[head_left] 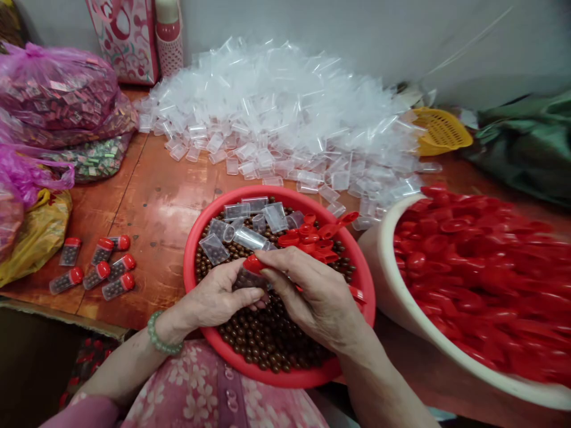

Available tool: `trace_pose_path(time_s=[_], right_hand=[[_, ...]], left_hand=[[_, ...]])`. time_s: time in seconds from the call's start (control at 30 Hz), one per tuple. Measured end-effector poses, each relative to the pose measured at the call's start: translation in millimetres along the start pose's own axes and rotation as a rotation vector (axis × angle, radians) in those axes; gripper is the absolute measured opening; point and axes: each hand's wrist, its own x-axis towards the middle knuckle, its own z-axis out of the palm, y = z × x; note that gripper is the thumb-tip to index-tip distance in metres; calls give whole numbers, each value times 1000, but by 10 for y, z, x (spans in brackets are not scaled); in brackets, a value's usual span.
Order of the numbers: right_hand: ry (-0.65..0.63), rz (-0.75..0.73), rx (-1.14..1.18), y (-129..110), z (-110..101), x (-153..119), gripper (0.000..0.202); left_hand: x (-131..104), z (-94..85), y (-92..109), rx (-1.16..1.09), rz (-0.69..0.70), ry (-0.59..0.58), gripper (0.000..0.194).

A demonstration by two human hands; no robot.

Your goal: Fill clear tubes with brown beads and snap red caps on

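My left hand [223,297] is closed round a small clear plastic tube [247,278], partly hidden by the fingers. A red cap [253,264] sits at the tube's top, pinched between the thumb and fingers of my right hand [307,291]. Whether the cap is fully pressed on, I cannot tell. Both hands are over a red basin [191,249] of small brown balls [272,339]. Several open clear tubes [250,238] lie on the balls at the basin's far side, beside a cluster of red caps [312,238].
A large heap of clear tubes [285,107] covers the table's back. Right stands a white tub [386,249] of red caps [482,273]; behind it is a yellow basket [441,131]. Several filled, capped tubes [96,276] lie left, near bags of small packets [57,95].
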Motion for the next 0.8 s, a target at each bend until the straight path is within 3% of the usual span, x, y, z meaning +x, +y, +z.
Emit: trace_pose_path(time_s=[0.17,0.4,0.8], right_hand=[[-57,14,47,9,-26,-4,23],[-85,54,148,54,-39,-49,19],[-145,69,185,48,-54,-19,14]], left_hand=[[-4,-5,-29,67,-4,-7,16],[-10,-27,-41,316,46,-39,23],[7,-24,-32,380,3,-48,20]])
